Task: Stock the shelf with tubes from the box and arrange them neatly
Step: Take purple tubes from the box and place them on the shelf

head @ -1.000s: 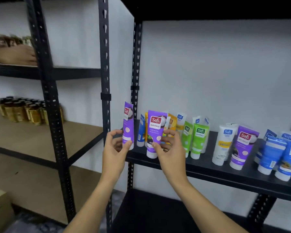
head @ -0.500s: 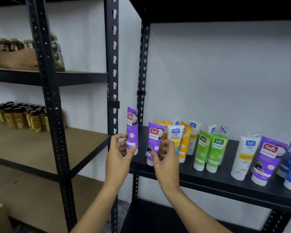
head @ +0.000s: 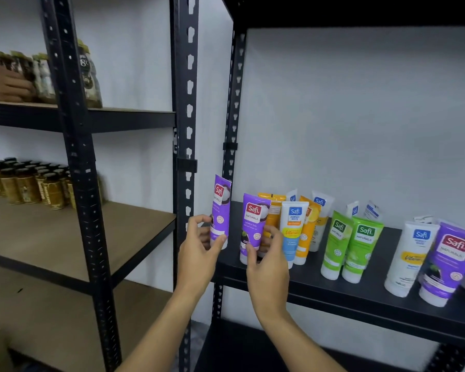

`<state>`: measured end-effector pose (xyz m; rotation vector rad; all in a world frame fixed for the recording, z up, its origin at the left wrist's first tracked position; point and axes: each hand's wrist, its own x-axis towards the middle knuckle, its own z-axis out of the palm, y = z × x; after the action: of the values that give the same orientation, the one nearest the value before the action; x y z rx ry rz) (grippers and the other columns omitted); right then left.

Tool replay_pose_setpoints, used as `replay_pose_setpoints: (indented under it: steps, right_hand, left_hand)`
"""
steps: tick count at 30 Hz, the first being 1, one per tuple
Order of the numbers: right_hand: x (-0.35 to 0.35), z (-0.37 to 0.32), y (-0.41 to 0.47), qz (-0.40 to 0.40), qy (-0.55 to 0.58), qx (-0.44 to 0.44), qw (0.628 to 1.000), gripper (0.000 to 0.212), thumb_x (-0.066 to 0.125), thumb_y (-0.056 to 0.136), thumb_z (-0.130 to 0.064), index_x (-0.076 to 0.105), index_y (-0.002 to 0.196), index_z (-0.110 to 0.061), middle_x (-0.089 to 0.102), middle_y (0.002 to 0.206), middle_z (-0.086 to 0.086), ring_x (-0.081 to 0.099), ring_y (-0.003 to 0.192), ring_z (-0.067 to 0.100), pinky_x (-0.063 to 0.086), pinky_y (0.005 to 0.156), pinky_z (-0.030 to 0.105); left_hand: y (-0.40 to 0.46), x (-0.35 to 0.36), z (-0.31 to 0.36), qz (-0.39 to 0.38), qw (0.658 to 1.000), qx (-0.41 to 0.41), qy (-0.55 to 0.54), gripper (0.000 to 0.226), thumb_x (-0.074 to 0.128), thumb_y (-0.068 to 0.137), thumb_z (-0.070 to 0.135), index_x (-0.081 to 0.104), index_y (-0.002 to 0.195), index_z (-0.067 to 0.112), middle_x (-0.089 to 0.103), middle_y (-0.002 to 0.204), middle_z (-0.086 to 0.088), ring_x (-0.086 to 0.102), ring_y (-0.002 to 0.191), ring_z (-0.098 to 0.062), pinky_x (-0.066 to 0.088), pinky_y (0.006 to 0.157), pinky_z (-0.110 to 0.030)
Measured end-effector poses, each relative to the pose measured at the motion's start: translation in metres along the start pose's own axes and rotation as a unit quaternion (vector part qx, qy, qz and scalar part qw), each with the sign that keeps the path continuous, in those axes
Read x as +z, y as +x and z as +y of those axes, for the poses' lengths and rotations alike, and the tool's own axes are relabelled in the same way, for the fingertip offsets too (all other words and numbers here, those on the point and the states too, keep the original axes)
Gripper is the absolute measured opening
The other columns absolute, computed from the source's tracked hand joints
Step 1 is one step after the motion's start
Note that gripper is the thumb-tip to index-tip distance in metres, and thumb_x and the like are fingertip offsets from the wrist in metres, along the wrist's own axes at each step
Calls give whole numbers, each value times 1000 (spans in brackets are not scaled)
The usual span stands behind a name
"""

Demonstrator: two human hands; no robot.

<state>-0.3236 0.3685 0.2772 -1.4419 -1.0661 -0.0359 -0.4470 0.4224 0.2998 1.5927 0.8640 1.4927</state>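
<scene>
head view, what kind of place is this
Probably a stockroom or small shop's storage area: black slotted metal racks against bare white walls, a shelf of branded cosmetic tubes standing cap-down, and rows of jars on the neighbouring rack.

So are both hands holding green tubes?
No, the left hand holds a purple tube and the right hand grips another purple tube; the green tubes stand untouched.

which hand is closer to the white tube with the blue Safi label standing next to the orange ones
Right. The right hand grips the purple tube directly beside the white tube, fingers almost touching it. The left hand holds another purple tube off the shelf's left end.
</scene>
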Motion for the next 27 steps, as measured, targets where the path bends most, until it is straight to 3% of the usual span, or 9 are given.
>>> replay_pose_setpoints:
  steps: [6,14,17,22,27]
  right_hand:
    - [-1,4,0,-6,-25,-11,1000,56,68,90,-33,33,132,-43,58,128,-10,62,110,9,62,74,30]
    - [-2,8,0,-15,-41,-13,999,57,67,89,-35,31,133,-45,58,128,-9,63,109,8,61,72,29]
    - [-3,8,0,-16,-48,-12,999,58,69,90,-33,31,132,-44,59,126,-9,64,105,8,61,70,28]
    - [-5,5,0,-17,-48,-2,999,57,68,92,-30,32,133,-43,61,124,-10,65,101,4,61,70,27]
    - [-6,2,0,-22,-48,4,999,57,68,92,-29,32,134,-42,61,124,-9,65,103,7,62,71,29]
  left_hand:
    - [14,7,-6,-19,999,-6,44,41,72,86,29,45,117,29,66,110,8,65,101,-3,52,66,-9]
    - [24,19,-20,-32,993,-24,109,36,69,91,28,41,113,30,64,103,12,64,88,9,55,65,-18]
    - [24,19,-25,-52,983,-9,174,36,66,92,28,37,113,32,63,100,17,65,87,2,59,71,-30]
    - [26,20,-26,-66,963,3,260,37,59,96,25,28,113,34,66,114,5,64,96,-23,56,77,-47]
    - [23,18,-22,-89,955,3,284,33,54,98,25,26,115,32,64,123,6,62,100,-27,54,79,-48]
